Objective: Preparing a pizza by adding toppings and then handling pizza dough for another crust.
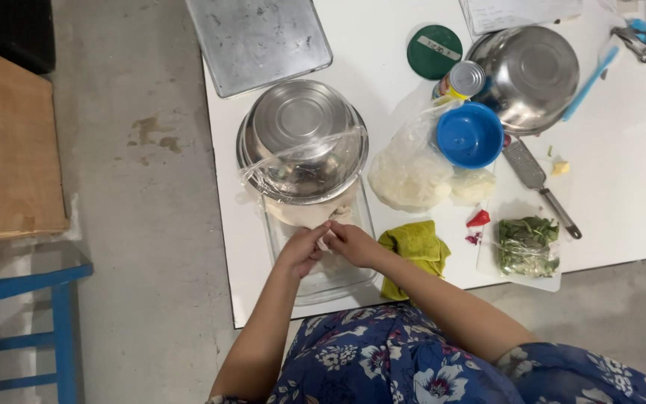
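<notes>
- Nearest the viewer, the left hand (299,251) and the right hand (353,243) meet over a clear glass dish (353,278) that sits at the near edge of the white worktop (637,187).
- The fingers of both hands are curled together and pinch a small pale lump of dough (325,241) between them, above the dish.
- Just right of the dish, by the right forearm, lies a crumpled yellow-green cloth (416,247).
- Further right along the near edge, a bag of green herbs (528,247) rests on a white cutting board (521,280), with a small red piece (478,218) beside it.
- Behind the hands, an upturned steel bowl (302,138) wrapped in clear film sits on the far end of the dish, over more pale dough.
- Toward the middle of the worktop a plastic bag of white dough (409,176) lies next to a blue bowl (470,135), and a metal grater (536,179) lies to the right.
- Toward the far edge stand a tin can (463,78), a green lid (434,51), a second steel bowl (528,75) and a flat metal tray (257,41).
</notes>
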